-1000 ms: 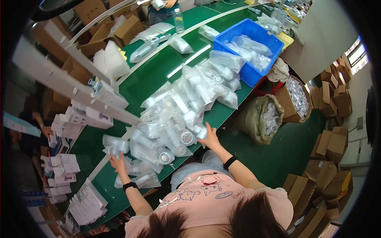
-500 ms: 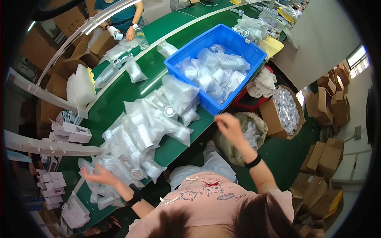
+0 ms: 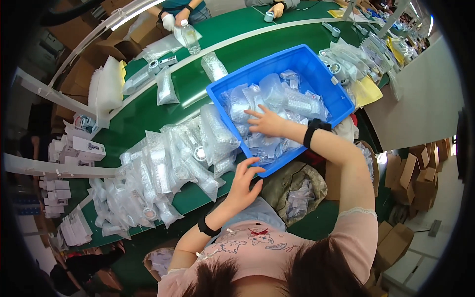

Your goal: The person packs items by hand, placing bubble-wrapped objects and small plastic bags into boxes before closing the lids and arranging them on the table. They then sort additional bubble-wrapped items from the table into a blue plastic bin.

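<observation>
My right hand (image 3: 267, 122) reaches into the blue plastic bin (image 3: 261, 63), fingers spread over clear plastic bags (image 3: 300, 103) heaped inside. Whether its fingertips touch a bag, I cannot tell. Outside the bin's near left corner, my left hand (image 3: 244, 186) hovers with fingers apart and nothing in them. To its left, a long pile of bubble-wrap pouches (image 3: 157, 161) lies along the near side of the green table (image 3: 193, 106). White and grey devices with round heads show through several pouches.
Single bubble pouches (image 3: 214, 66) lie beyond the pile, near a clear bottle (image 3: 190, 37). Across the table a person in a white glove (image 3: 168, 21) works. An open sack (image 3: 295, 192) and cardboard boxes (image 3: 394, 243) stand at the right. White boxes (image 3: 85, 149) sit at the left.
My right hand has moved from outside the bin's near edge to inside it. My left hand has left the pile's near end and come right, beside the bin. The view has shifted.
</observation>
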The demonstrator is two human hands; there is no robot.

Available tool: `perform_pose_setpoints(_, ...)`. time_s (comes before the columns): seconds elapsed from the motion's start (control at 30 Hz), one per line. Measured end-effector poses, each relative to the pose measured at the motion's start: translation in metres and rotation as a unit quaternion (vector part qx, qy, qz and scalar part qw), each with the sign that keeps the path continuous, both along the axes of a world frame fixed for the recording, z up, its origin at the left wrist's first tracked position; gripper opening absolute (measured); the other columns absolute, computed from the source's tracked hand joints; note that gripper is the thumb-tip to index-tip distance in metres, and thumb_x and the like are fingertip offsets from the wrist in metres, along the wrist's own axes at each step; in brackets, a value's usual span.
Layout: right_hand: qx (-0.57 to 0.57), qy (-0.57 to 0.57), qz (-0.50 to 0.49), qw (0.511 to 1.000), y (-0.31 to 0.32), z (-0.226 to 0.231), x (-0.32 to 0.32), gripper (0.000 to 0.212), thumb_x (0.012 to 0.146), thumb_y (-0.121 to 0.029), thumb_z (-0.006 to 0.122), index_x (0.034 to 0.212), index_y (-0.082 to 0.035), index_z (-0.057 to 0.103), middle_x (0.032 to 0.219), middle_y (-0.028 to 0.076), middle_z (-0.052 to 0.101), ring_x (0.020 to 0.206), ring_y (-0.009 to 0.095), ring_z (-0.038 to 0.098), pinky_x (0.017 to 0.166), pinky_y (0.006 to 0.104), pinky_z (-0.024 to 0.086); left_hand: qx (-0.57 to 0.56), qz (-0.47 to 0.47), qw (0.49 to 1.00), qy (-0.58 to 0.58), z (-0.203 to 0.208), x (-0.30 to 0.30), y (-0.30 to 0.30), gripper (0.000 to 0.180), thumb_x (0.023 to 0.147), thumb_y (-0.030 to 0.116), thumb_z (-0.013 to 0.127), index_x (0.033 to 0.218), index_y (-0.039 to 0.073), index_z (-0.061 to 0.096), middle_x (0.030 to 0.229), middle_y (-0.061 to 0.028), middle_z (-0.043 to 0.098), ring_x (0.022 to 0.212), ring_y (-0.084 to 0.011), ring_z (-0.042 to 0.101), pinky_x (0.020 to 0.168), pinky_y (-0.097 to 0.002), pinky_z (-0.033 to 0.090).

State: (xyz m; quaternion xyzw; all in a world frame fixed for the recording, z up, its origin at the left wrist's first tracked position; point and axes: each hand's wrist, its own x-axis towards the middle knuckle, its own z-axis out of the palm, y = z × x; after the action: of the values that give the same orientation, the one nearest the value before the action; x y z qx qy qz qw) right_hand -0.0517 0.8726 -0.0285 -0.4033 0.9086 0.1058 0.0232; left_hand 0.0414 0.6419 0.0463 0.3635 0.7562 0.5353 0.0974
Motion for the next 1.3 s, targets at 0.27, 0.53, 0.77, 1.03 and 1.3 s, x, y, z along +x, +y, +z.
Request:
perform_pose_setpoints(0.27, 0.090, 0.175, -0.104, 0.975, 0.140, -0.009, -0.024, 0.022, 0.068, -0.015, 0.055, 0.090, -0.019, 0.058, 0.113, 0.001, 0.046, 0.127, 0.026, 0.020, 0.099, 0.0547, 0.019, -0.045, -0.020, 0.998, -0.033, -0.012, -0.014, 0.031, 0.025, 0.070, 0.001, 0.054, 0.094, 0.003, 0.050, 0.111, -0.0156, 0.044, 0.101, -0.0331, 0.043, 0.083, -0.0364, 0.037)
perform_pose_setpoints(0.53, 0.034, -0.256, -0.468, 0.845, 0.112, 0.037, 0.030, 0.037, 0.066, -0.038, 0.063, 0.089, -0.009, 0.061, 0.094, 0.014, 0.059, 0.095, 0.029, 0.052, 0.082, 0.0481, 0.035, -0.529, -0.384, 0.755, -0.044, -0.037, -0.073, 0.141, 0.033, 0.067, 0.012, 0.054, 0.096, -0.003, 0.054, 0.104, -0.0250, 0.050, 0.098, -0.0360, 0.049, 0.083, -0.0382, 0.041)
perform_pose_setpoints(0.77, -0.117, -0.196, -0.436, 0.870, 0.115, 0.052, 0.097, 0.045, 0.073, -0.047, 0.055, 0.093, -0.006, 0.060, 0.084, 0.016, 0.060, 0.089, 0.031, 0.054, 0.081, 0.0523, 0.036, -0.484, -0.388, 0.780, 0.084, -0.129, -0.116, 0.177, 0.077, 0.064, 0.021, 0.061, 0.127, -0.001, 0.022, 0.128, -0.0173, 0.036, 0.115, -0.0313, 0.038, 0.094, -0.0401, 0.032)
perform_pose_setpoints(1.03, -0.295, -0.167, -0.485, 0.806, 0.139, 0.023, 0.098, 0.051, 0.077, -0.041, 0.054, 0.107, 0.000, 0.053, 0.100, 0.020, 0.056, 0.098, 0.034, 0.050, 0.088, 0.0403, 0.036, -0.503, -0.084, 0.823, 0.249, -0.064, -0.202, 0.220, 0.038, 0.073, 0.015, 0.051, 0.109, 0.003, 0.051, 0.124, -0.0162, 0.041, 0.113, -0.0324, 0.040, 0.086, -0.0483, 0.036)
perform_pose_setpoints(1.3, -0.107, -0.317, -0.694, 0.637, 0.167, -0.105, 0.012, 0.087, 0.072, -0.064, 0.042, 0.127, 0.001, 0.029, 0.127, 0.023, 0.034, 0.114, 0.033, 0.039, 0.096, 0.0404, 0.028, -0.503, 0.132, 0.835, -0.178, -0.121, -0.139, 0.237, 0.069, 0.075, 0.052, 0.050, 0.131, 0.019, 0.028, 0.133, -0.0304, 0.012, 0.120, -0.0523, 0.009, 0.086, -0.0647, 0.023)
